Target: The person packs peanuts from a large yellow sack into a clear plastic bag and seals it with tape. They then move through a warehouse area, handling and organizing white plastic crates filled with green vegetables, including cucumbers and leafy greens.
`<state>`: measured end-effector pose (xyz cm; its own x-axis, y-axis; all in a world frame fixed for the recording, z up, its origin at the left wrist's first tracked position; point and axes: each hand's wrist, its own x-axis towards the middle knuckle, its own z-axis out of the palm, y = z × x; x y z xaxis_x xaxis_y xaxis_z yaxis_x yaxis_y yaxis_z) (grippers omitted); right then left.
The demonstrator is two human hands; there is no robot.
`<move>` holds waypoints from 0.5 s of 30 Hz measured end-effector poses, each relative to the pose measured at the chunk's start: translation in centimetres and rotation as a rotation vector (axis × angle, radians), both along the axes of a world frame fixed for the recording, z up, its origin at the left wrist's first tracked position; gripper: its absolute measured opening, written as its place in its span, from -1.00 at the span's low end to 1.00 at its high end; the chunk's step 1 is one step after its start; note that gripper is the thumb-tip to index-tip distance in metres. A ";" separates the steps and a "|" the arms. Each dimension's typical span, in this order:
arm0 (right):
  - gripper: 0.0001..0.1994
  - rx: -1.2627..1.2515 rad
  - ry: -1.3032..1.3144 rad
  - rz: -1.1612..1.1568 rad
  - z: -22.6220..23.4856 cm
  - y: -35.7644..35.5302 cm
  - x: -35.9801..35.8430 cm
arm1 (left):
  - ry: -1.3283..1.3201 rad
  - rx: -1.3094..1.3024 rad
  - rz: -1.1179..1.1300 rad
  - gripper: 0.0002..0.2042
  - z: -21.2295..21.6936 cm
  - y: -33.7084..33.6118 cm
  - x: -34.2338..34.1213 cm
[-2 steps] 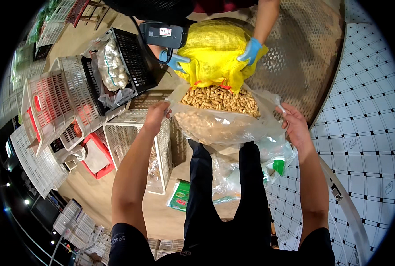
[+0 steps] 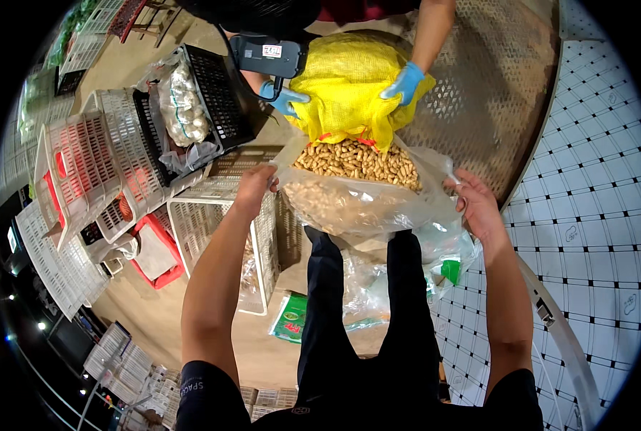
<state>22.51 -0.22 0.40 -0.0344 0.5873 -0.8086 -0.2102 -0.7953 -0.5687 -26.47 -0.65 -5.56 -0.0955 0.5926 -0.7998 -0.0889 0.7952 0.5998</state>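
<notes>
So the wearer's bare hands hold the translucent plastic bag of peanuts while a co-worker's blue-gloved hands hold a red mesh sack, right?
Not quite: the mesh sack is yellow, not red, as the head view shows; the rest stands.

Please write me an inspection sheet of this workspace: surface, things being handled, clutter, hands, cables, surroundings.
Surface: tan floor; white floor with black grid pattern at right.
Job's things: translucent plastic bag holding tan unshelled peanuts; yellow mesh sack at its opening.
Clutter: green printed plastic packet; crumpled clear plastic.
Hands: left hand and right hand grip the bag's opposite edges; co-worker's blue-gloved hands hold the sack.
Cables: black cable by a black boxy device.
Surroundings: black plastic crate, white lattice crate.
</notes>
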 end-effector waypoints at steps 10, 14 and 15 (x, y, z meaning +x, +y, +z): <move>-0.85 -0.249 -0.227 0.298 0.8 -1.6 -3.6 | 0.068 0.047 -0.042 -0.79 -1.5 -2.1 -0.9; -0.84 -0.146 -0.181 0.227 -0.6 -3.4 -3.3 | 0.072 0.027 -0.041 -0.80 -1.2 -2.3 -0.1; -0.84 -0.152 -0.189 0.222 -0.6 -3.9 -3.5 | 0.055 0.023 -0.018 -0.81 -1.3 -2.8 -0.3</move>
